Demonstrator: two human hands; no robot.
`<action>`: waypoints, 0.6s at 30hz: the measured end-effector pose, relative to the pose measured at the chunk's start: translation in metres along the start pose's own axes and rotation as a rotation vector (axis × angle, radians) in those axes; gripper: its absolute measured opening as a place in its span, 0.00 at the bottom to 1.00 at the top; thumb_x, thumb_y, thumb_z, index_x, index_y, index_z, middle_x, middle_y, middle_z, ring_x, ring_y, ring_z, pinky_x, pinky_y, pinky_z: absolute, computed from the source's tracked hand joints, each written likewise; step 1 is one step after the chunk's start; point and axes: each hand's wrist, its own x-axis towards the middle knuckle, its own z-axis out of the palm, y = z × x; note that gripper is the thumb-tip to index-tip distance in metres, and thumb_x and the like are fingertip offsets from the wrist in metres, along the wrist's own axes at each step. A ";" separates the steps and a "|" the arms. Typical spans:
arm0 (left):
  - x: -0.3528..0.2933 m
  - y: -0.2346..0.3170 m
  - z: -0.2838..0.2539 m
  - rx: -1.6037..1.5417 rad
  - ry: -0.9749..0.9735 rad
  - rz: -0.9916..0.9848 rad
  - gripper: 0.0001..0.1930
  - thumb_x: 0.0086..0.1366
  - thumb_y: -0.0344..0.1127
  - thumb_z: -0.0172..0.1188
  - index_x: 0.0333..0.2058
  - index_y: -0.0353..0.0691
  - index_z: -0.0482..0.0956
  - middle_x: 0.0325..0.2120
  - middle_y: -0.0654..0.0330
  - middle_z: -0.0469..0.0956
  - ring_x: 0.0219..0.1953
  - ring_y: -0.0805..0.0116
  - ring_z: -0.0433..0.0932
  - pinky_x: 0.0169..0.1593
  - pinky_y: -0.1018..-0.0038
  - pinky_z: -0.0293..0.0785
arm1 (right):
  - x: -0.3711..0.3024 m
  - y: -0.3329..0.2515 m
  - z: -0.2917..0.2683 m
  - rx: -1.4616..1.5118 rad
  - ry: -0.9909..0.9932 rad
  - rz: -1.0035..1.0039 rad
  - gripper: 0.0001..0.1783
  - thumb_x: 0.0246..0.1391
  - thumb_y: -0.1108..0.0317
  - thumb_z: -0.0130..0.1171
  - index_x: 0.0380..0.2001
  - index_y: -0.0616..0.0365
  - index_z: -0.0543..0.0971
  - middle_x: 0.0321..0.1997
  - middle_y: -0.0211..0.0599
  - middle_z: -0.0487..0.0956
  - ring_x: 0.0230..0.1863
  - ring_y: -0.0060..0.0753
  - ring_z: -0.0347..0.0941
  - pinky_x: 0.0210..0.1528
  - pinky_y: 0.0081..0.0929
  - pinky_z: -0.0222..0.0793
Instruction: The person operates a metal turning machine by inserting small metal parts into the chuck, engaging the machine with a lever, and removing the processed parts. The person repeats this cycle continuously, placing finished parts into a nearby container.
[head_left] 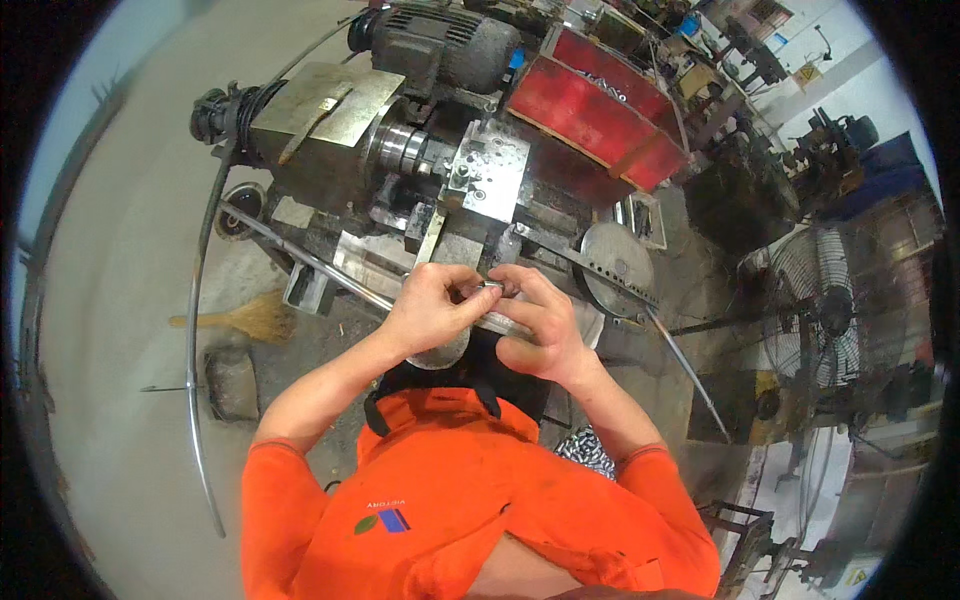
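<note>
Both of my hands meet in front of my chest around a small shiny metal piece (489, 284). My left hand (436, 306) pinches it between thumb and forefinger. The fingers of my right hand (541, 318) curl in from the other side and touch it. Most of the piece is hidden by my fingertips, so its exact kind does not show. Just beyond my hands stands a greasy lathe-like machine, with a round metal chuck (404, 150) and a bright steel block (490, 170) on its slide.
A long metal rod (310, 262) slants toward my left wrist. A red metal bin (590, 110) stands behind the machine, a round plate (617, 262) at its right. A fan (832, 308) stands at right, a straw broom (250, 318) lies at left. Small shiny parts (586, 452) sit below my right arm.
</note>
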 end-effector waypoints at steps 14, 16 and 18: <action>0.000 -0.007 -0.087 0.463 0.045 0.076 0.15 0.57 0.44 0.58 0.36 0.39 0.80 0.16 0.53 0.76 0.21 0.54 0.77 0.26 0.64 0.71 | 0.080 0.035 0.009 -0.238 -0.295 -0.095 0.19 0.25 0.67 0.59 0.29 0.59 0.82 0.43 0.44 0.77 0.41 0.47 0.71 0.41 0.37 0.70; -0.018 -0.003 -0.129 0.509 0.168 -0.126 0.12 0.57 0.37 0.58 0.38 0.38 0.79 0.16 0.54 0.75 0.18 0.63 0.75 0.25 0.69 0.70 | 0.112 0.058 0.019 -0.425 -0.314 -0.077 0.17 0.25 0.66 0.59 0.26 0.57 0.82 0.39 0.41 0.77 0.40 0.46 0.69 0.41 0.36 0.68; -0.048 -0.018 -0.172 0.548 0.407 -0.095 0.12 0.56 0.30 0.57 0.40 0.36 0.78 0.18 0.52 0.76 0.20 0.69 0.74 0.27 0.72 0.69 | 0.139 0.092 0.039 -0.425 -0.227 -0.087 0.15 0.25 0.65 0.58 0.22 0.57 0.82 0.32 0.38 0.77 0.39 0.46 0.68 0.38 0.37 0.67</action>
